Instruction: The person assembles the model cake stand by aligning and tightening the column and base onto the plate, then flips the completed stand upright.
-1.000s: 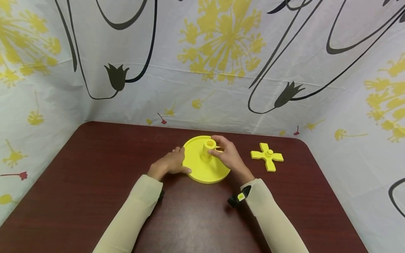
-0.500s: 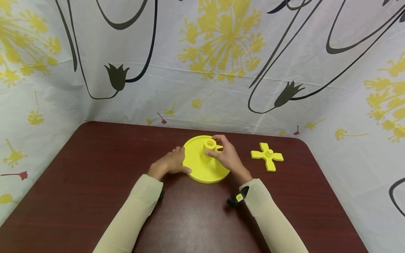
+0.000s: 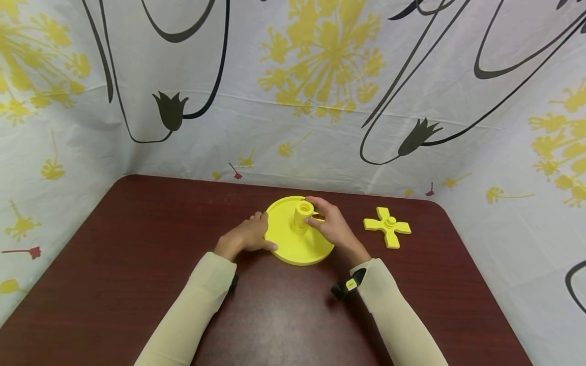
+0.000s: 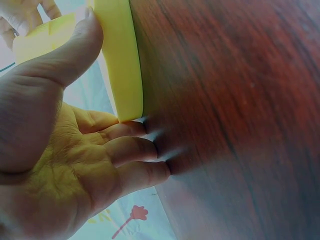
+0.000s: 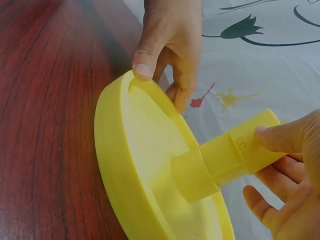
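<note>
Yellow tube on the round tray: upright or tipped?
Upright. Head view: the tube stands near the middle of the tray, its open end facing up, with the right hand gripping its upper part.

Flower-print cloth [image 3: 293,137] behind a reddish-brown table [image 3: 293,315]

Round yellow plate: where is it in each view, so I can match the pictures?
Head: the plate is near centre, slightly right and low.
Left wrist: the plate is at the top, left of centre, cut off by the frame.
Right wrist: the plate is low centre, cut off below.
Shared landmark: left hand at the plate's rim.
</note>
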The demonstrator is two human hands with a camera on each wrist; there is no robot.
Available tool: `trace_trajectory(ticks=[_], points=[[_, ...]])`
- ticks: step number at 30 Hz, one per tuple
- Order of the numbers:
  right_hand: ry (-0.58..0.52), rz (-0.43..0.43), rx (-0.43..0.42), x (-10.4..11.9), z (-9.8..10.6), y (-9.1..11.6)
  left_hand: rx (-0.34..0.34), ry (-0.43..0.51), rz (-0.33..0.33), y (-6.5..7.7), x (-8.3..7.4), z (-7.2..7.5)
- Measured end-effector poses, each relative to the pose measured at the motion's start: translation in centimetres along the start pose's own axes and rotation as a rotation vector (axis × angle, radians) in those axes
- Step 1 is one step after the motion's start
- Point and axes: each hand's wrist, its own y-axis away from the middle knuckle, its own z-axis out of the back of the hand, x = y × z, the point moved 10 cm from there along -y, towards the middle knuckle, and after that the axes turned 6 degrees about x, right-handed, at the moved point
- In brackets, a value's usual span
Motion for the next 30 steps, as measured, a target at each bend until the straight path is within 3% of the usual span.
trace_trajectory(ticks=[18,22,30], points=[[0.085,-0.083,-0.146,-0.5,0.9,0.3,-0.01,0.011,0.004,0.2,-0.1,0.3],[0.103,-0.082,-0.109,-0.4,0.7,0.3,-0.012,0.012,0.0,0.1,-0.2,0.2],[0.078,0.003,0.019,0.5,0.0,0.2,-0.002,0.006,0.009,0.1,-0.1,0.0]])
